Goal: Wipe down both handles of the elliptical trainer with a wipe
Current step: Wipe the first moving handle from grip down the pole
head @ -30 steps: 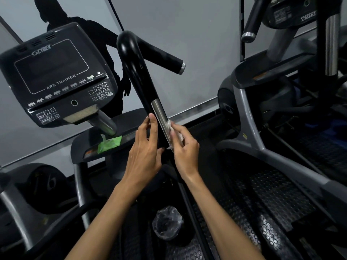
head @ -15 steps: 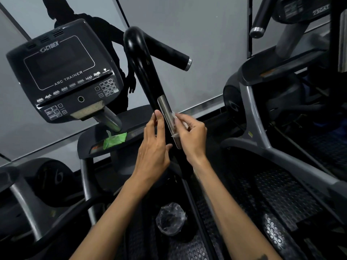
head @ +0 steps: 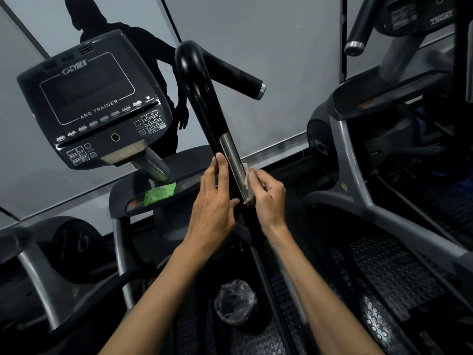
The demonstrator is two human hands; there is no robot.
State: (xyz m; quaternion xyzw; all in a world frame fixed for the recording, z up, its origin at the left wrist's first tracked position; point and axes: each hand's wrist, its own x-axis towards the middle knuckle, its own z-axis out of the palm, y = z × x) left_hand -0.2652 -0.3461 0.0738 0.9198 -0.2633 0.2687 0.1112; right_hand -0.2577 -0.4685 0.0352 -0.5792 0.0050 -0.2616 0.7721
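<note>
Handle (head: pixel 204 98): long axis steep, leaning up-left, rising above both hands. Wipe (head: pixel 247 184): pinched by right hand (head: pixel 268 198) against metal strip (head: pixel 231 160), right flank. Left hand (head: pixel 213 203): fingers straight, steadying left flank. Likely stroke: upward along shaft.

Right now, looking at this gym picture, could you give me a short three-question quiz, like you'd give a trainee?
1. True or false: the right hand presses the wipe against the handle.
2. What does the left hand do? A) holds a bottle B) rests straight fingers on the handle C) presses the console buttons
3. Fill in: a strip of ____ tape sits on the tray below the console.

Key: 1 true; 2 B; 3 green.
</note>
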